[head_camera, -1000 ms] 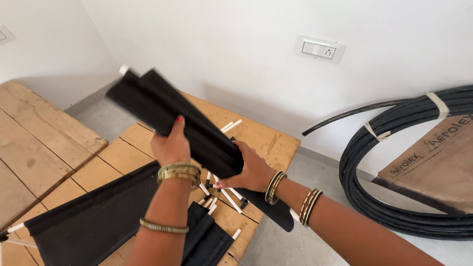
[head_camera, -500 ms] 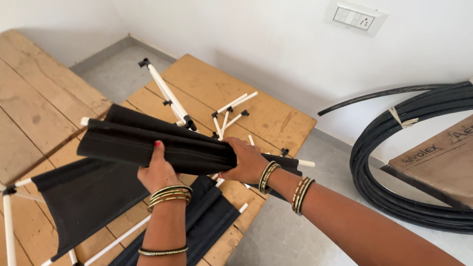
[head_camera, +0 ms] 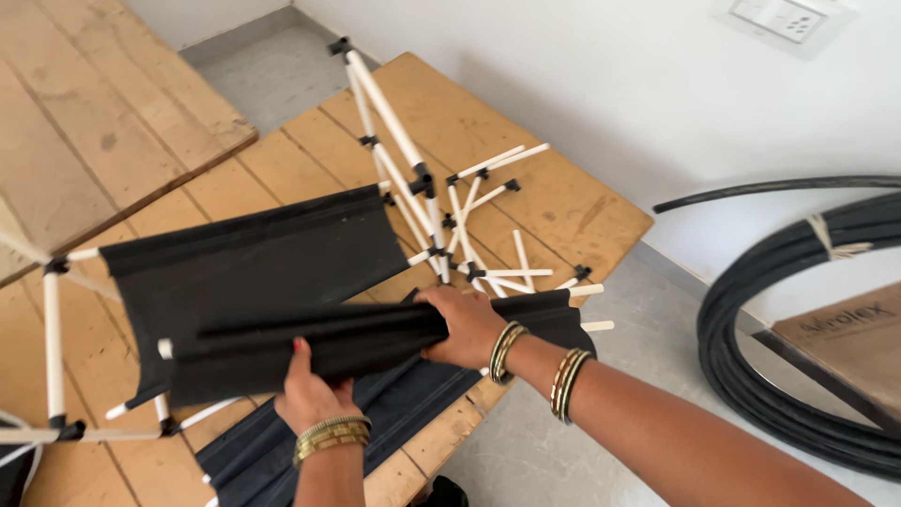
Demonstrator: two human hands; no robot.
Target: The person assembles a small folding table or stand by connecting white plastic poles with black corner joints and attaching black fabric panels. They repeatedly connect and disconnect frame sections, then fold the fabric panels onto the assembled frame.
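A folded bundle of black fabric panels (head_camera: 310, 349) with white rods inside is held level above a wooden platform (head_camera: 554, 202). My left hand (head_camera: 312, 392) grips its near edge from below, bangles on the wrist. At the bundle's right end, my right hand (head_camera: 466, 326) is closed over the fabric, with bangles on that wrist too. Behind the bundle a wider black fabric panel (head_camera: 253, 258) lies spread in a white rod frame (head_camera: 53, 338). A tangle of white rods with black joints (head_camera: 450, 211) lies on the planks beyond my right hand.
More black fabric (head_camera: 404, 404) lies under the bundle at the platform's near edge. A coil of thick black cable (head_camera: 779, 329) leans at the right beside a brown cardboard box (head_camera: 849, 343). A white wall with a socket plate (head_camera: 784, 19) stands behind. A second wooden platform (head_camera: 84, 103) lies at left.
The bundle has come down from a raised, tilted hold to a low level one near the platform. The view has swung down, showing the spread panel and rod tangle.
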